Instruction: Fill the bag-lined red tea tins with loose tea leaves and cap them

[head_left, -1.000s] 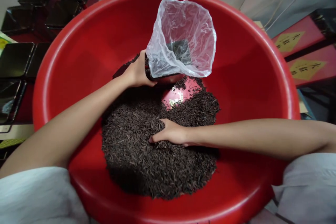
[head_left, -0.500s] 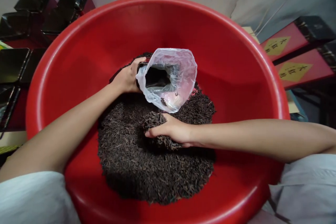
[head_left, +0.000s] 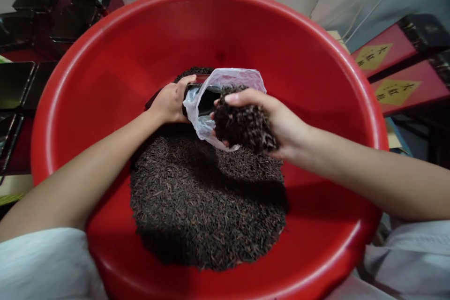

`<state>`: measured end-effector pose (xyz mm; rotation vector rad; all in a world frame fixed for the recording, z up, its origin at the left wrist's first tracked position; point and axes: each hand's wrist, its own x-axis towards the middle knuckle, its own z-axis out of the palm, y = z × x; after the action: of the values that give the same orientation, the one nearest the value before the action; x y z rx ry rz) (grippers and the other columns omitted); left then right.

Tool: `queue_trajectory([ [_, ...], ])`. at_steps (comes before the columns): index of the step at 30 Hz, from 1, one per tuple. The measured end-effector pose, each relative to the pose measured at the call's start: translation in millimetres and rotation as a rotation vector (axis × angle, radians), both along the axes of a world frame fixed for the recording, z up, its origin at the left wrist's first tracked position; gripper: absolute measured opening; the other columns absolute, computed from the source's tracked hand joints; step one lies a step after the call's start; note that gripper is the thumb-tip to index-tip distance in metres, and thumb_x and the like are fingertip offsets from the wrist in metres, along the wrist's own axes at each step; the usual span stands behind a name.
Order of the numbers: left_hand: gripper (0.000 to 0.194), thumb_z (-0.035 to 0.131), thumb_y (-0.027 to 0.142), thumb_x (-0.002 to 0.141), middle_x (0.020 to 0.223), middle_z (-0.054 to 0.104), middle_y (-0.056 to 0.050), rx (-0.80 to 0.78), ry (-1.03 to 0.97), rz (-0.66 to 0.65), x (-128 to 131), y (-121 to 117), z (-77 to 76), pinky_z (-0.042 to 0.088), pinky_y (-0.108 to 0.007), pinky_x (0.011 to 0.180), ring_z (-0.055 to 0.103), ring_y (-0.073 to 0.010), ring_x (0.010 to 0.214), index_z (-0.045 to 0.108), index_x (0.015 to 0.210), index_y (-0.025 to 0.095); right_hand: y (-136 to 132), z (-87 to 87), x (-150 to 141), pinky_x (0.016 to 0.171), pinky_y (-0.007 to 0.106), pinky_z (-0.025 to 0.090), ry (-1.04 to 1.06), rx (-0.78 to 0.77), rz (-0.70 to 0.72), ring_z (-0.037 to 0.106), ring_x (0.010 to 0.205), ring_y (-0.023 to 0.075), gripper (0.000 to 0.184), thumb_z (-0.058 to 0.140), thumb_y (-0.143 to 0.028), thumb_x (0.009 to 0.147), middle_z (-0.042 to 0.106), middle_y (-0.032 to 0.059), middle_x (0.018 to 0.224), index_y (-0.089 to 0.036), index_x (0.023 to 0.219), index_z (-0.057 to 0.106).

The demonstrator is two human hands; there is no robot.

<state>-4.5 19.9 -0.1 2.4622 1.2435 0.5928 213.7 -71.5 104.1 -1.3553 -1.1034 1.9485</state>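
Note:
A big red plastic basin holds a heap of dark loose tea leaves. My left hand is closed round a dark container lined with a clear plastic bag, tilted on its side on the heap with its mouth toward me. My right hand is raised in front of the bag's mouth, cupped and closed on a handful of tea leaves. The container itself is mostly hidden by the bag and my hands.
Several black open tins stand on the left beside the basin. Red boxes with yellow labels lie at the right. A pale wall runs behind the basin. My light-clothed knees frame the basin's near rim.
My right hand scooped tea from the heap and lifted it to the bag's mouth. The bag and container were tipped down from upright to lie on the heap.

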Motion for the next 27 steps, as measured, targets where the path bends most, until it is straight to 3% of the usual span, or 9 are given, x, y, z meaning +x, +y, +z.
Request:
queue_trajectory([
  [3,0.092,0.071,0.043,0.048,0.136,0.05,-0.017,0.007,0.008,0.025,4,-3,4.7,0.041,-0.046,0.102,0.054,-0.0358,0.118,0.037,0.13,0.018,15,-8.1,-1,0.079,0.034,0.054,-0.157,0.198,-0.092,0.064,0.092,0.0164,0.05,0.038,-0.061,0.088,0.066,0.0047,0.096,-0.019,0.104,0.06],
  [7,0.099,0.075,0.039,0.046,0.137,0.048,-0.014,-0.014,0.024,0.113,7,-6,10.6,0.043,-0.045,0.1,0.054,-0.0365,0.118,0.031,0.133,0.021,23,-2.3,-3,0.085,0.034,0.05,-0.377,0.336,-0.128,0.059,0.108,0.017,0.07,0.018,-0.072,0.086,0.064,0.0048,0.108,-0.019,0.105,0.061],
  [11,0.098,0.077,0.039,0.046,0.134,0.051,-0.011,-0.087,0.002,0.185,7,-4,11.5,0.048,-0.045,0.094,0.057,-0.0385,0.113,0.032,0.132,0.024,21,4.4,0,0.086,0.032,0.05,-0.305,0.376,-0.061,0.057,0.112,0.0168,0.073,0.012,-0.072,0.086,0.062,0.0033,0.113,-0.021,0.108,0.06],
  [13,0.099,0.077,0.041,0.047,0.132,0.052,-0.011,-0.088,0.007,0.204,6,-3,11.2,0.049,-0.045,0.091,0.058,-0.039,0.11,0.032,0.133,0.025,21,2.9,3,0.088,0.031,0.049,-0.15,0.363,-0.005,0.056,0.113,0.0164,0.07,0.016,-0.069,0.088,0.061,0.0037,0.113,-0.019,0.111,0.058],
  [16,0.099,0.077,0.043,0.047,0.131,0.052,-0.011,-0.08,0.04,0.234,5,-1,13.0,0.05,-0.047,0.087,0.059,-0.0399,0.108,0.033,0.134,0.025,21,0.0,6,0.087,0.027,0.049,-0.043,0.419,-0.036,0.056,0.111,0.0147,0.055,0.03,-0.062,0.09,0.06,0.0027,0.114,-0.018,0.108,0.057],
  [20,0.101,0.077,0.047,0.045,0.128,0.053,-0.013,-0.094,-0.041,0.312,2,-1,16.2,0.048,-0.048,0.09,0.055,-0.0394,0.113,0.034,0.132,0.017,14,6.3,8,0.073,0.021,0.048,-0.134,0.596,-0.16,0.06,0.08,0.0064,0.033,0.031,-0.039,0.095,0.061,-0.0003,0.092,-0.017,0.087,0.056],
  [22,0.099,0.077,0.051,0.045,0.131,0.052,-0.013,-0.101,-0.126,0.31,0,0,15.3,0.045,-0.047,0.096,0.052,-0.0366,0.117,0.036,0.128,0.017,11,11.2,9,0.066,0.019,0.045,-0.116,0.742,-0.273,0.055,0.064,0.0044,0.024,0.034,-0.029,0.092,0.056,-0.0018,0.076,-0.018,0.077,0.05],
  [24,0.096,0.077,0.056,0.045,0.133,0.051,-0.013,-0.097,-0.189,0.308,-1,0,12.3,0.041,-0.046,0.101,0.049,-0.0346,0.121,0.038,0.125,0.019,13,12.9,12,0.061,0.019,0.044,-0.124,0.863,-0.442,0.052,0.06,0.0052,0.02,0.034,-0.026,0.09,0.053,-0.0013,0.073,-0.02,0.074,0.045],
  [27,0.099,0.077,0.061,0.043,0.128,0.053,-0.012,-0.088,-0.226,0.365,-2,3,6.6,0.039,-0.046,0.102,0.045,-0.0357,0.125,0.038,0.123,0.017,37,3.3,19,0.062,0.019,0.045,-0.253,0.739,-0.664,0.057,0.071,0.0078,0.015,0.031,-0.027,0.09,0.056,0.0029,0.096,-0.021,0.087,0.045],
])
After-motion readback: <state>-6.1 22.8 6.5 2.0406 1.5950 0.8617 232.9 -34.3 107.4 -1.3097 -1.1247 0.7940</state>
